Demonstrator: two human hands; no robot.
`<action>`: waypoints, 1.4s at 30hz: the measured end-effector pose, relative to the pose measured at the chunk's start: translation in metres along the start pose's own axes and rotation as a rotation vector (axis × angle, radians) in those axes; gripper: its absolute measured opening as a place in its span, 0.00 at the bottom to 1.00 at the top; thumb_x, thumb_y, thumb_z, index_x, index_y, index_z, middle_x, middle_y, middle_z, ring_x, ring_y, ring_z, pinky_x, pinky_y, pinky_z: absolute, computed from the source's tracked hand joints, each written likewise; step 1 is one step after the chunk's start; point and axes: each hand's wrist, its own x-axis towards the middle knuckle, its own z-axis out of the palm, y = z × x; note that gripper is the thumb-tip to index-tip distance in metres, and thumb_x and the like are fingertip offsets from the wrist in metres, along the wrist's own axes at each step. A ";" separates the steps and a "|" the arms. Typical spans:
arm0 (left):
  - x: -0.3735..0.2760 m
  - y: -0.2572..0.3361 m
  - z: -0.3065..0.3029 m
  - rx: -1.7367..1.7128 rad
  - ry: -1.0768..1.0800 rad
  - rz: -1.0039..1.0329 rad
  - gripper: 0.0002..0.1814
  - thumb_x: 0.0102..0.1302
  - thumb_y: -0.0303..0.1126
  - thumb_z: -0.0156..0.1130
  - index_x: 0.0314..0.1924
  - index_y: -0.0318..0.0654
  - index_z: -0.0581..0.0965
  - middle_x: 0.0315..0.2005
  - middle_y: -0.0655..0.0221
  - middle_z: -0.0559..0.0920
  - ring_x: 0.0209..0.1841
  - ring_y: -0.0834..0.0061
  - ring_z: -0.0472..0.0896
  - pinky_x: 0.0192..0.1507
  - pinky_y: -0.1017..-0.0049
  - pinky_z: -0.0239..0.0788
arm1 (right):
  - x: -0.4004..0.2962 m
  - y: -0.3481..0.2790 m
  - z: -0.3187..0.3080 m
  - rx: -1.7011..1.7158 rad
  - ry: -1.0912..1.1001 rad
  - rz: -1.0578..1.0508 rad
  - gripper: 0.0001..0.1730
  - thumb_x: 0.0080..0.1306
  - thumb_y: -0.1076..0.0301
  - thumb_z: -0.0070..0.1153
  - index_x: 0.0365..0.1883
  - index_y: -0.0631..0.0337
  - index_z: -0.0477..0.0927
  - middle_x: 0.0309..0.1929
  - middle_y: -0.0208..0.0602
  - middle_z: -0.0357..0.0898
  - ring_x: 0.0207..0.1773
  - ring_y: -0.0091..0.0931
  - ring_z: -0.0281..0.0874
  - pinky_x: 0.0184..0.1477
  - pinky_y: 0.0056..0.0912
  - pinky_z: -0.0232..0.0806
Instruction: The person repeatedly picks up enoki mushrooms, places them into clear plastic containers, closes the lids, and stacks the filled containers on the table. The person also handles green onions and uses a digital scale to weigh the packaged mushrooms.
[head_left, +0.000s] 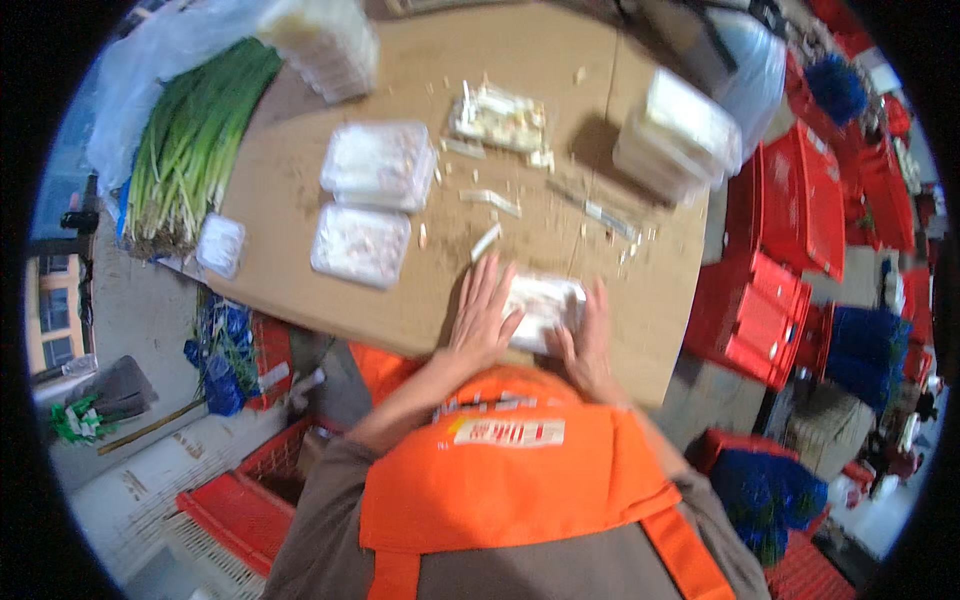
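A wrapped-looking plastic tray (538, 304) of white pieces lies at the table's near edge, between both hands. My left hand (484, 311) rests along its left side, fingers stretched forward and thumb over the rim. On the opposite side, my right hand (586, 337) has its thumb at the near right corner and its fingers along the edge. Beyond lies a knife (604, 215), blurred, among loose white scraps (491, 199). Farther back is a heap of cut white and yellowish pieces (499, 120). Filled trays (360, 244) sit to the left, some of them stacked (377, 161).
A cardboard-covered table (420, 322) carries stacked trays at the right (679, 139) and the far left (330, 52). Green onions (206, 127) lie at the left, with a small tray (220, 246) by their roots. Red crates (750, 315) stand beyond the table's right edge.
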 end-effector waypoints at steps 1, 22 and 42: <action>-0.003 -0.003 -0.002 -0.117 0.075 -0.077 0.35 0.66 0.39 0.50 0.68 0.32 0.53 0.68 0.46 0.50 0.70 0.48 0.49 0.69 0.57 0.41 | -0.004 -0.003 -0.008 0.004 0.122 0.062 0.30 0.61 0.69 0.55 0.59 0.70 0.62 0.66 0.58 0.56 0.67 0.44 0.56 0.65 0.42 0.53; 0.008 0.016 -0.054 -1.062 0.033 -0.327 0.12 0.71 0.30 0.49 0.47 0.31 0.75 0.39 0.68 0.81 0.39 0.80 0.78 0.43 0.79 0.71 | 0.290 0.040 -0.253 0.642 0.277 0.378 0.13 0.67 0.61 0.47 0.36 0.64 0.73 0.29 0.34 0.74 0.24 0.22 0.72 0.25 0.25 0.68; -0.022 -0.049 -0.111 -0.425 0.438 -0.533 0.08 0.64 0.29 0.56 0.42 0.36 0.77 0.36 0.58 0.81 0.35 0.61 0.80 0.36 0.68 0.72 | 0.443 0.238 -0.226 -0.338 -0.231 0.721 0.15 0.61 0.56 0.54 0.46 0.46 0.77 0.36 0.28 0.73 0.38 0.28 0.70 0.35 0.37 0.66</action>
